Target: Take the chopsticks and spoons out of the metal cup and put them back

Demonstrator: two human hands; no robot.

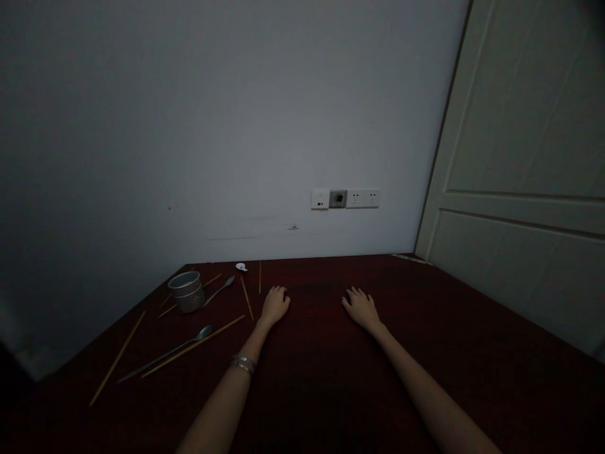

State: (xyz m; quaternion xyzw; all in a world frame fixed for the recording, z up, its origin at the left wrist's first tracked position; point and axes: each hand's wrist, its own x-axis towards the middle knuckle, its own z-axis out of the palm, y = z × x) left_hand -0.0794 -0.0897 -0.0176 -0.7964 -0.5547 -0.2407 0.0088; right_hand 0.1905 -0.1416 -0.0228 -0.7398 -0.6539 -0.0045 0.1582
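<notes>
A hand could pass over the dark red flat table (316,366) at lower centre, between the bare left hand (275,306) and bare right hand (362,309). At lower left, a grey round cup (190,296), thin yellowish wooden sticks (208,337) and a long-handled silvery metal spoon (165,357) obstruct; a pale flat wall (274,139) bounds the far edge.

The sockets (363,198) sit on the pale wall (236,126). Just left of the sockets is a grey plate (338,198), then a white plate (320,200). A dark scuff (293,227) marks the wall lower left of the sockets, a speck (169,208) far left of them. Right of the sockets stands a panelled door (524,126); a thin strip (411,259) lies below, rightward.
</notes>
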